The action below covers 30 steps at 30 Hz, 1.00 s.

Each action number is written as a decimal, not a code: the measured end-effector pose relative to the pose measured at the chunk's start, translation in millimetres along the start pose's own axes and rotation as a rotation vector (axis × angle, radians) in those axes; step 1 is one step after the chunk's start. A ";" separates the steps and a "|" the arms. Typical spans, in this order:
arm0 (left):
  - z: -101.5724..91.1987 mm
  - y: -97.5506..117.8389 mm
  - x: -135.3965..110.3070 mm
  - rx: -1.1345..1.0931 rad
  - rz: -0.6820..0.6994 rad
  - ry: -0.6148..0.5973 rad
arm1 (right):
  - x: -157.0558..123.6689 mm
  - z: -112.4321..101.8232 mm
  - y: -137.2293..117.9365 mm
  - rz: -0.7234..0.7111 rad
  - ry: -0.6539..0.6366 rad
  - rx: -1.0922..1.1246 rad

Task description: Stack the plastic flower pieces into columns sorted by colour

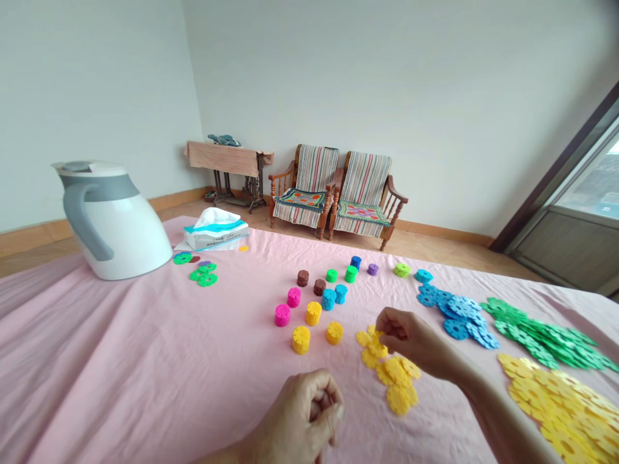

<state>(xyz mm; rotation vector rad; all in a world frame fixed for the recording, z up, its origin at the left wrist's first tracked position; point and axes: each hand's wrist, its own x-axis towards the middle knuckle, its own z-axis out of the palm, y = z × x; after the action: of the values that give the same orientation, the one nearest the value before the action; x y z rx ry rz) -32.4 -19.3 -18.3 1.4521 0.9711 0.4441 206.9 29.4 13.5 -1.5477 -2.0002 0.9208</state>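
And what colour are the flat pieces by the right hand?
The pieces by the right hand are yellow, seen best in the head view.

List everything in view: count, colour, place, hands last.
Tablecloth: one, pink, foreground
Insulated jug: one, white and grey, cloth's left
Tissue box: one, white and blue, beside jug
Disc stacks: about fourteen, various colours, centre
Large disc piles: three, blue, green, yellow, right
Small disc pile: one, yellow, centre right
Scattered discs: several, mostly green, near jug
Armchairs: two, brown with striped covers, back
Side table: one, pinkish cover, back left
Bundle: one, bluish, on side table
Walls: two, pale, behind
Floor: one, tan, behind
Door: one, brown frame, right
Left hand: one, bare, nearest camera
Right hand: one, bare, at small disc pile
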 end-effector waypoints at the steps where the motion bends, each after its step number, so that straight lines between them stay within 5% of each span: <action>1: -0.2 -1.1 0.5 -0.024 -0.005 0.003 | 0.0 5.0 -8.1 -0.003 -0.045 0.141; 8: 0.4 -4.1 2.0 -0.178 0.049 -0.001 | -6.6 44.8 -51.0 -0.062 -0.201 0.434; 16: 0.7 -8.5 6.6 -0.319 0.052 0.014 | -16.4 43.3 -64.3 -0.168 -0.185 0.118; 21: -0.2 -7.3 6.0 -0.353 0.061 0.033 | -15.0 42.8 -61.3 -0.180 -0.170 0.112; 30: -0.8 -6.5 3.0 -0.228 0.012 0.035 | 24.7 59.7 -20.0 -0.073 0.419 0.171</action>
<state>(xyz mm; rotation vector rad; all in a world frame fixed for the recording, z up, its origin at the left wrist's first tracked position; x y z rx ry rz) -33.2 -17.4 -25.2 1.2485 0.9088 0.5711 145.4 36.2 -13.6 -1.4235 -1.6263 0.6536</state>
